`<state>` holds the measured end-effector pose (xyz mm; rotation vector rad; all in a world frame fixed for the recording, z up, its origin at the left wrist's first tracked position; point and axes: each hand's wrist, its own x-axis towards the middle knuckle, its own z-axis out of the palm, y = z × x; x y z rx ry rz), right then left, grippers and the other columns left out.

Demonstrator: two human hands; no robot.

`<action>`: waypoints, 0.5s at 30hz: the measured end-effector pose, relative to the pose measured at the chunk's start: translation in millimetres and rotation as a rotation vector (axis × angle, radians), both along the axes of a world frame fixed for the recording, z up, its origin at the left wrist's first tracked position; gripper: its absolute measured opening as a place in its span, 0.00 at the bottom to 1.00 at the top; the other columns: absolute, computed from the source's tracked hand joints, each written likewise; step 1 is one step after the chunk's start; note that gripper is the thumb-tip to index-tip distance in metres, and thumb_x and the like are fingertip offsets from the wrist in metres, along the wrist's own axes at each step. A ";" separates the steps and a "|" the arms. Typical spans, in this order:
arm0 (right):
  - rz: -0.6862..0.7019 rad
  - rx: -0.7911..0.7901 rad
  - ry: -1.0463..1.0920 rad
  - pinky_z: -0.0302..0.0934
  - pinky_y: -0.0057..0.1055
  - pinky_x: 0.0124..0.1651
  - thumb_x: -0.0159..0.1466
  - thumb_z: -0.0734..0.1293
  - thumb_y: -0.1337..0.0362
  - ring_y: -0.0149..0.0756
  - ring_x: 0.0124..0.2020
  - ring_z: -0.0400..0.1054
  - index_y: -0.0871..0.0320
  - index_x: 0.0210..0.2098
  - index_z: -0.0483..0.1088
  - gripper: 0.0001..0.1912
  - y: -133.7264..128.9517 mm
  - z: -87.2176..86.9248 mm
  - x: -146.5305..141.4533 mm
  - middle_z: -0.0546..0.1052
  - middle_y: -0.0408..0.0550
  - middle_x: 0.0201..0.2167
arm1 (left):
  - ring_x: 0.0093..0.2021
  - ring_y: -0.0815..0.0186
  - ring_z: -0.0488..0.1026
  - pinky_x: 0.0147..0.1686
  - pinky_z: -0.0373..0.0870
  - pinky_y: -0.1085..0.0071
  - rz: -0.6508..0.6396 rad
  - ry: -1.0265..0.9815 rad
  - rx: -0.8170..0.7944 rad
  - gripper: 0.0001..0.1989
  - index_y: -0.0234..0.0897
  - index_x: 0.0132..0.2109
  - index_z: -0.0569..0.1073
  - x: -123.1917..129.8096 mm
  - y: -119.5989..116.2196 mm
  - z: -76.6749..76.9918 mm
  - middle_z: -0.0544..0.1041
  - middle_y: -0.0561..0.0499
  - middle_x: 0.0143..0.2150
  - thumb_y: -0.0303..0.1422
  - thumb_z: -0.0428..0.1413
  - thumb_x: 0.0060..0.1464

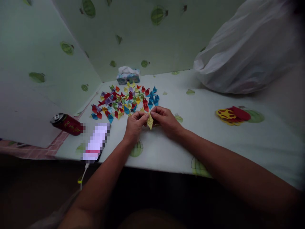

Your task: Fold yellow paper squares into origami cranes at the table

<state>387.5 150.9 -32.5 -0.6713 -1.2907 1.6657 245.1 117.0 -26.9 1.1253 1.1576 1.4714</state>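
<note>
A small folded yellow paper (150,122) is held upright between my two hands, its pointed end down. My left hand (134,124) pinches its left edge between thumb and fingers. On the other side, my right hand (166,120) grips the upper right edge with thumb and curled fingers. Something small and reddish shows under the right fingers, too hidden to name. Just beyond my hands lies a wide group of folded paper pieces (126,99) in red, blue, yellow, purple and green.
A tissue box (128,78) stands at the back. A red can (68,124) and a phone (96,141) with a cable are at the left. Yellow and red cut shapes (232,115) lie at the right, below a big white plastic bag (245,51).
</note>
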 end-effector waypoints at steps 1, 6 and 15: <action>-0.002 -0.007 0.001 0.65 0.28 0.30 0.58 0.72 0.53 0.29 0.25 0.68 0.56 0.30 0.66 0.15 0.0 -0.2 0.0 0.73 0.40 0.24 | 0.23 0.75 0.64 0.26 0.61 0.76 -0.008 -0.014 -0.005 0.13 0.34 0.28 0.75 0.3 -0.3 0.5 0.72 0.56 0.23 0.39 0.68 0.44; -0.009 0.010 0.002 0.63 0.27 0.28 0.58 0.73 0.53 0.27 0.23 0.66 0.57 0.29 0.66 0.16 0.1 0.3 0.2 0.71 0.39 0.23 | 0.23 0.75 0.63 0.26 0.61 0.76 -0.017 -0.019 -0.001 0.12 0.34 0.28 0.75 0.2 -0.9 1.5 0.71 0.56 0.23 0.38 0.67 0.44; -0.045 0.125 -0.095 0.63 0.28 0.27 0.59 0.71 0.54 0.29 0.23 0.65 0.56 0.28 0.65 0.15 3.6 -0.6 0.4 0.70 0.39 0.23 | 0.24 0.74 0.64 0.26 0.62 0.75 0.007 0.061 0.033 0.10 0.35 0.29 0.76 -0.7 -0.8 -1.4 0.72 0.55 0.24 0.37 0.66 0.47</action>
